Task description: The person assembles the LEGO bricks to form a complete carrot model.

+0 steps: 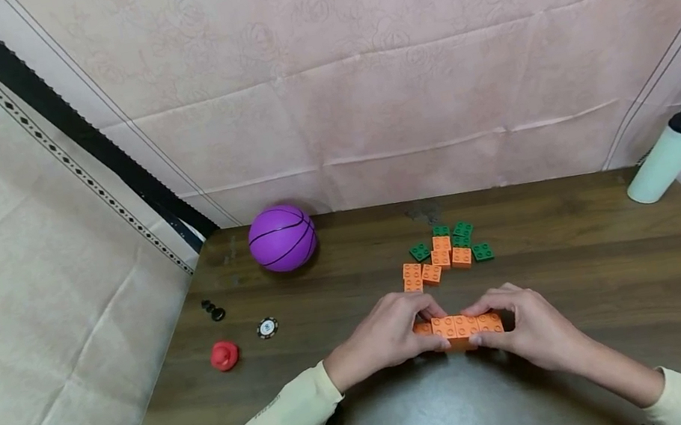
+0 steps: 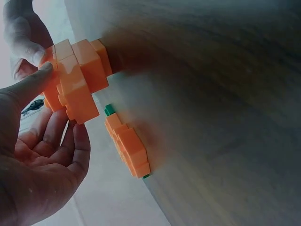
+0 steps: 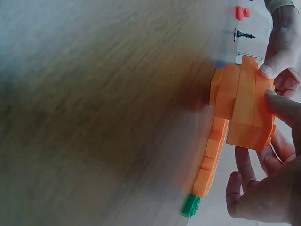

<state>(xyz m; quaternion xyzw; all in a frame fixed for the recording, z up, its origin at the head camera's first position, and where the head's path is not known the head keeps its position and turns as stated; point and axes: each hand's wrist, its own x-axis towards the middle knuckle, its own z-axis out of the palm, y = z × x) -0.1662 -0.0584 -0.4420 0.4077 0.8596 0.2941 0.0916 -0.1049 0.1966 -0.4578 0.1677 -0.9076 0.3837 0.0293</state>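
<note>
Both hands' fingers (image 1: 429,312) pinch the orange brick block (image 1: 463,328) between them.

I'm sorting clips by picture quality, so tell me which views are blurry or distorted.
Head view: sharp, with wide-angle bending at the edges and glare on the near table. Left wrist view: table smeared, orange brick assembly soft. Right wrist view: heavy streaky blur across the table, with the assembly and the right hand fairly clear.

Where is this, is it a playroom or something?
Probably a tabletop play or recording corner rather than a real playroom: a wooden table hung round with cloth sheets, with toys on it, such as orange and green bricks and a purple ball.
</note>
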